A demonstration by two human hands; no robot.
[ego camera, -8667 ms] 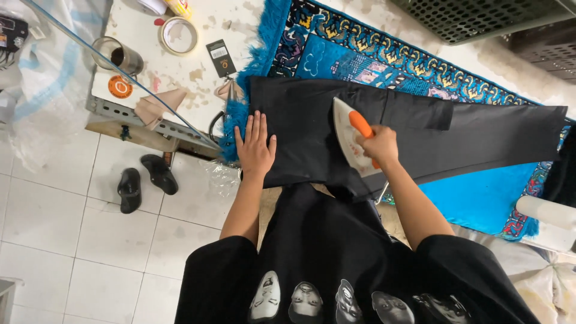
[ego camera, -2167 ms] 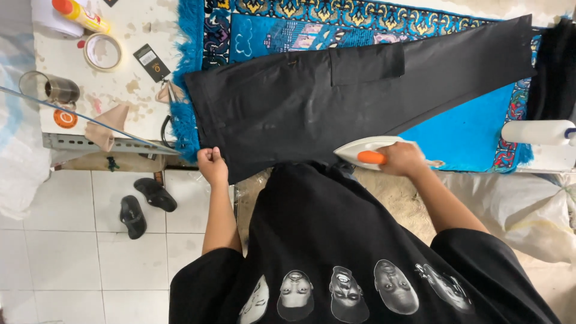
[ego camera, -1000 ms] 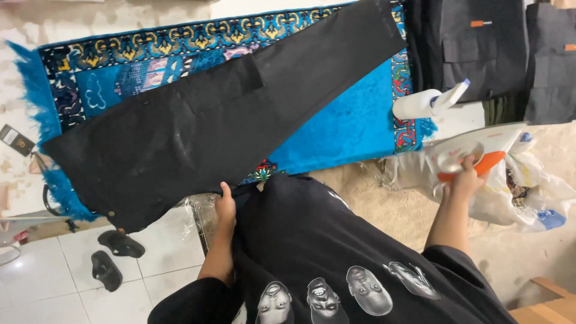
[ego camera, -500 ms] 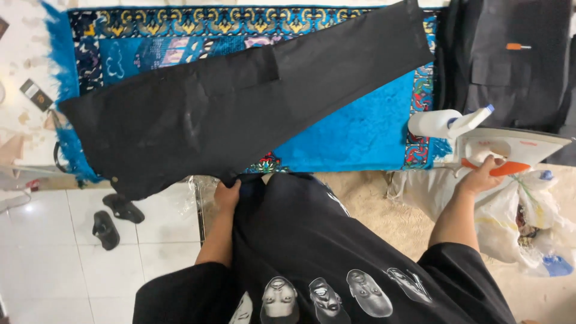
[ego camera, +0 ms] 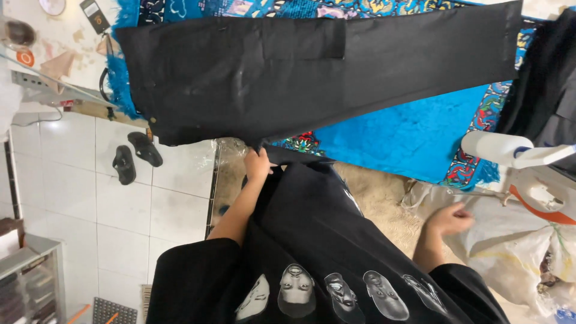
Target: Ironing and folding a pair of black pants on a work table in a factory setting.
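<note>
The left hand (ego camera: pixel 258 165) is pinching the near hem of the black trousers (ego camera: pixel 312 66), fingers closed on the cloth right at the bench edge. The trousers are lying flat across the blue rug (ego camera: pixel 414 129), stretching from nine o'clock to three o'clock of that hand's far side, a pocket flap showing near twelve. The right hand (ego camera: pixel 447 217) is hanging loose and empty, fingers half curled, blurred, just above a white sack (ego camera: pixel 510 240). At its two o'clock the iron (ego camera: pixel 543 195) with its orange handle is sitting, a white spray bottle (ego camera: pixel 510 150) just beyond. Down at eight o'clock, black sandals (ego camera: pixel 135 157) are lying on the tiled floor (ego camera: pixel 90 228).
</note>
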